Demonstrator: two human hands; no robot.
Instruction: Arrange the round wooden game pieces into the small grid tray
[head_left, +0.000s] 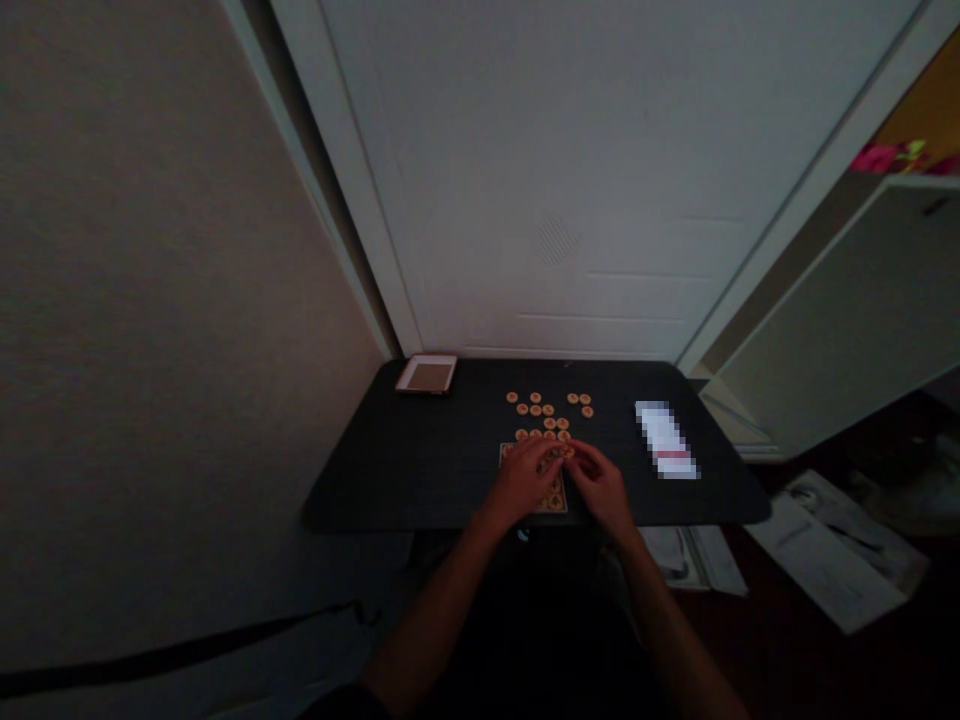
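Round wooden xiangqi pieces with dark or red marks lie in loose rows on the dark table. Below them is a shallow rectangular tray, partly filled with pieces and largely covered by my hands. My left hand rests over the tray, palm down, its fingers curled and its thumb close to the fingertips; whatever they pinch is hidden. From the right, my right hand holds a single xiangqi piece in its fingertips at the tray's upper right corner. The fingertips of both hands nearly meet there.
The black table stands against a white door panel. A shallow white-rimmed box or lid lies at its far left corner. Toward the right edge is a blurred-out white object. Flattened cardboard lies on the floor at right.
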